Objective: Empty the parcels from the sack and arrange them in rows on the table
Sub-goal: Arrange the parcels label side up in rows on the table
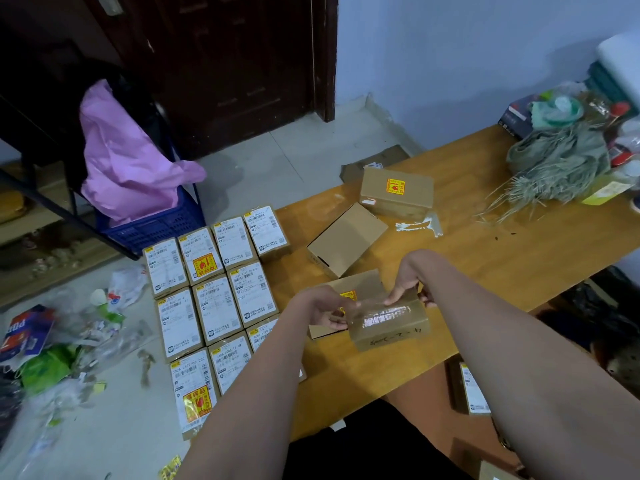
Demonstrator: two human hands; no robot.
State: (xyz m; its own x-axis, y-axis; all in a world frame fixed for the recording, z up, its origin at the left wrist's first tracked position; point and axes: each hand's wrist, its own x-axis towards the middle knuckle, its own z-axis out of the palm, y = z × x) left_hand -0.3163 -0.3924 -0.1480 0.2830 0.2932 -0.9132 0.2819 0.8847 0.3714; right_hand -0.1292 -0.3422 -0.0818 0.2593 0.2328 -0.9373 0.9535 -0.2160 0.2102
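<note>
Brown cardboard is what both hands are working on: a small parcel (pixel 389 318) is sitting near the front edge of the wooden table (pixel 519 258), wrapped in shiny clear tape. The left hand (pixel 323 311) is curling its fingers around the parcel's left end, thumb on top near a yellow-and-red sticker. The right hand (pixel 410 284) is pinching the parcel's upper far edge between thumb and fingertips. The parcel is lying with its long axis running left to right across the view, handwriting showing on the front face, and it is partly covering a flat piece of cardboard (pixel 349 289) underneath.

Just beyond the hands, a plain box (pixel 346 240) is lying at an angle, and farther back another box with a fragile sticker (pixel 396 192) is resting beside a crumpled strip of tape (pixel 420 225). To the left, labelled parcels in rows (pixel 214 292) are packed edge to edge, white shipping labels facing up, covering the table's left end. At the far right a heap of greyish straw-like fibre (pixel 557 164) and assorted clutter are crowding the corner. On the floor a blue crate (pixel 156 226) is holding a pink plastic bag (pixel 128 157), with litter (pixel 62 344) scattered nearby. One more labelled parcel (pixel 472 389) is showing below the table edge at the right.
</note>
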